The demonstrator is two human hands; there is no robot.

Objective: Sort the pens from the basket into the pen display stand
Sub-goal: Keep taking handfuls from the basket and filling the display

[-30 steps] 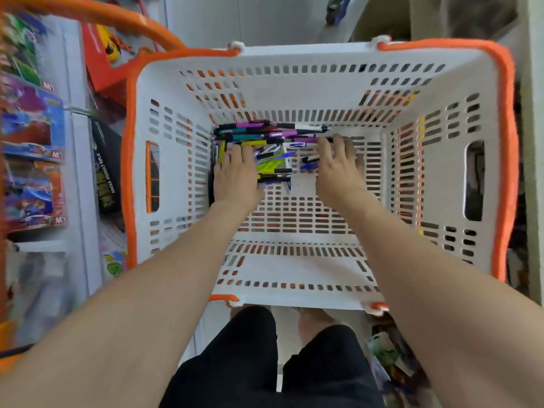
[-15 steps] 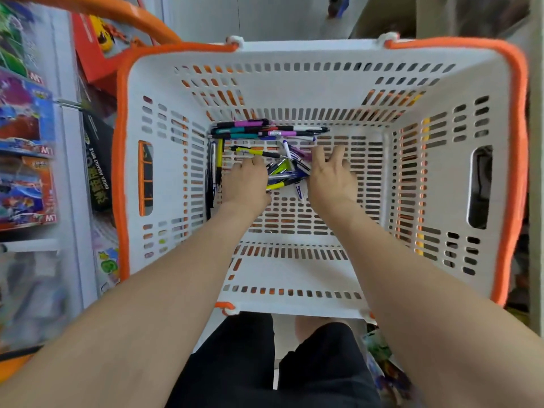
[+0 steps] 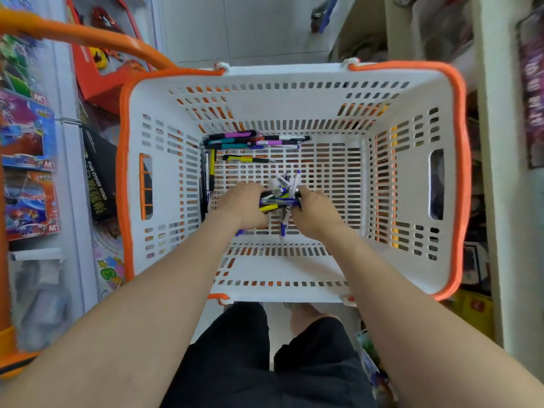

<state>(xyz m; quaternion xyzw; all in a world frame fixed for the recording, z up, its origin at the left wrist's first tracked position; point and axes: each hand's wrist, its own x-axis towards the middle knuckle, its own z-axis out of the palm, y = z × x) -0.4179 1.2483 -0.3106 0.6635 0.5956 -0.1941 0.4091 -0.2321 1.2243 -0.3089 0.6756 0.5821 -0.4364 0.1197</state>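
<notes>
Gathering up: left hand [image 3: 241,201] and right hand [image 3: 315,210] both curl round a bundle of pens [image 3: 278,201] mid-frame on the basket [image 3: 459,172] floor, loose pens [image 3: 250,139] lie along its far wall, so next, likely, a firm lift out toward the stand, which is out of view.

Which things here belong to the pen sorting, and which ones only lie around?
Job: basket; gathered pens, gripped by left hand and right hand; loose pens at far wall.
Lying about: toy boxes, black box.
</notes>
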